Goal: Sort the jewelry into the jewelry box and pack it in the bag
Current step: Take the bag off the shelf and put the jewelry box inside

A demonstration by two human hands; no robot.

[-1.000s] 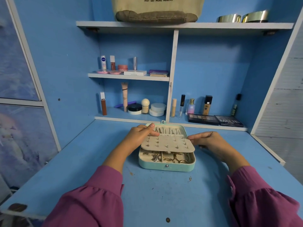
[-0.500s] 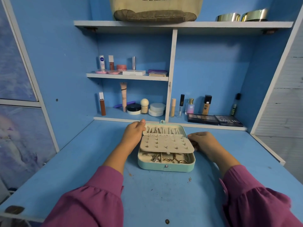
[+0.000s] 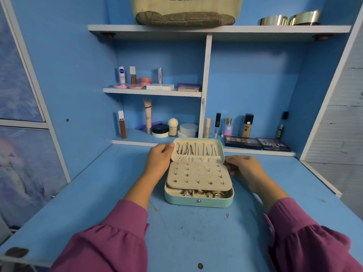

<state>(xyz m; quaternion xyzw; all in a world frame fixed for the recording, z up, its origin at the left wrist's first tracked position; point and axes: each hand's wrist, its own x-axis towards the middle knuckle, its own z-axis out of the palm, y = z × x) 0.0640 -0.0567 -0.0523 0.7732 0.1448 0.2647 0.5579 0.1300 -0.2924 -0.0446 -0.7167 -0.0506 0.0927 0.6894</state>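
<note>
the box (image 3: 198, 199) sits open in the middle of the desk (image 3: 98, 193), its long axis running left to right, with the hinge at the far side and the snap on the near wall. the lid (image 3: 198, 151) stands up at the far edge, tilted back a little, with chains hanging on its lining. below it the stud panel (image 3: 198, 176) lies flat over the base and covers all but a near strip, where rings (image 3: 202, 193) show. the left hand (image 3: 159, 163) is at the lid's far left corner, thumb on the rim and fingers curled behind it, so it grips the lid. the right hand (image 3: 243, 169) lies just beside the box's right end with fingers loosely curled, the tips touching the wall near the hinge; i cannot tell whether it truly grips or only steadies. both hands flank the short ends, so the lid lies between them and the closing swing runs toward the person, from far to near, about the hinge line. the left hand is the one on the lid and seems placed to lead that swing, while the right seems placed to hold the base down. sorting looks finished, judging by the filled sections. the bag (image 3: 186, 10) rests on the top shelf (image 3: 275, 29), far and above the box, well apart from both hands, so packing will call for a long reach up and away.
</note>
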